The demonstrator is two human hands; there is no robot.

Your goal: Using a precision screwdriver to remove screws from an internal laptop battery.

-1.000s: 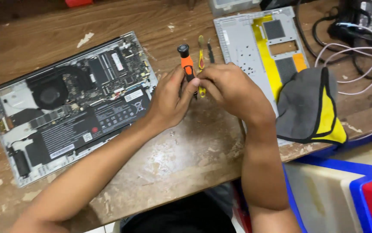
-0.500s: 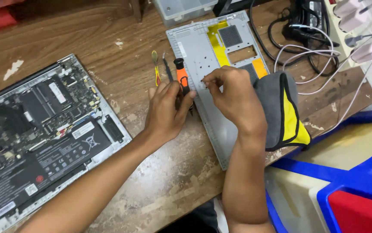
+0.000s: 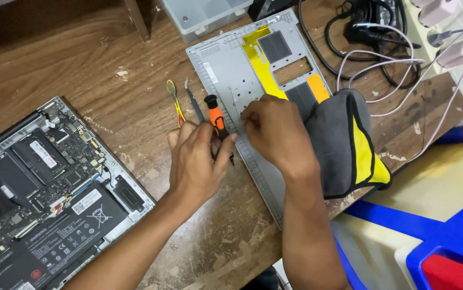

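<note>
Worn wooden table (image 3: 108,80), brown, scratched, w/ pale chipped patches esp. near front edge. Clear plastic box (image 3: 210,16) at far edge, top centre. Tangle of black and white cables (image 3: 371,48) top right, white power strip (image 3: 446,27) w/ plugs beside it. Blue and red plastic crate (image 3: 446,252) bottom right, below table edge. Light even, soft shadows.
</note>
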